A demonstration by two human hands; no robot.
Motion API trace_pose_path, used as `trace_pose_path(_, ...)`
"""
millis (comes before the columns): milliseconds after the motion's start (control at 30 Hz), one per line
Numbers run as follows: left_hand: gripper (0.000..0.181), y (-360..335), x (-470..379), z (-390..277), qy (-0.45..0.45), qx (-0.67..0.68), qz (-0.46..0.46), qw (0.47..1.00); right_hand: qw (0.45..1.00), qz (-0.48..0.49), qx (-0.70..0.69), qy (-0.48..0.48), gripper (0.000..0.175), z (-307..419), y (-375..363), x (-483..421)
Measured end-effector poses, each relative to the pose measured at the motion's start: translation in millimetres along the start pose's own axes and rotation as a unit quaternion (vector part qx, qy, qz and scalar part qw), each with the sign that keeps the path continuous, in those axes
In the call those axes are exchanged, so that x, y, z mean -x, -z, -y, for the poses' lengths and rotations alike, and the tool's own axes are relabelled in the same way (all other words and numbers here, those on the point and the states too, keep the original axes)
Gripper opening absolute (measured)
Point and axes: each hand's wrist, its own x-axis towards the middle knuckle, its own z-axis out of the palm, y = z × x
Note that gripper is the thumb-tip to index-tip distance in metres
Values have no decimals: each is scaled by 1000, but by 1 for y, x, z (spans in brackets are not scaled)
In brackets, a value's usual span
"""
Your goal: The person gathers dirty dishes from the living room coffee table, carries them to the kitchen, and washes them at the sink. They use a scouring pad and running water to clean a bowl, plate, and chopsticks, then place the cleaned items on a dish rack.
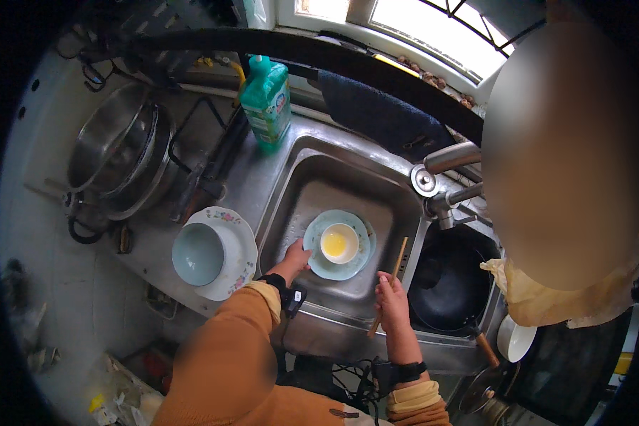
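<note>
In the steel sink basin, my left hand [297, 255] grips the left rim of a pale blue plate [314, 262]. A small white bowl [353, 243] with yellow liquid [334, 245] in it stands on that plate. Another plate [373, 239] shows partly from beneath, at the right. My right hand [392, 301] holds wooden chopsticks [402, 253] upright at a slant, over the basin's front right edge. The chopsticks do not touch the bowl. How many chopsticks are in the hand is hard to tell.
Left of the sink [266, 234], a pale blue bowl [198, 254] rests on a floral plate [239, 255]. Behind stand a green detergent bottle [267, 106] and steel pots [112, 149]. A black wok [450, 290] sits in the right basin, by the faucet [444, 205]. A white bowl [516, 339] lies farther right.
</note>
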Motion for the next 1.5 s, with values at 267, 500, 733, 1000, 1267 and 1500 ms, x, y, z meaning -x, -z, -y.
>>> trace_pose_path(267,40,0,-1,2,-16,-2,-14,1000,999,30,-32,0,17,-9,-11,-7)
trace_pose_path(500,44,-4,1,-1,6,-41,-52,998,994,44,-99,-19,20,0,-20,-6)
trace_pose_path(733,47,-11,67,-46,-183,-264,-106,941,986,75,-148,9,22,26,-32,7)
trace_pose_path(1000,30,-39,222,-105,-97,123,340,927,984,139,-97,56,24,69,-53,28)
trace_pose_path(1267,21,-32,267,-138,-15,140,303,943,984,166,-45,40,35,83,-29,15)
trace_pose_path(1500,20,-5,302,-153,-34,141,243,959,673,-254,453,527,32,128,56,-56)
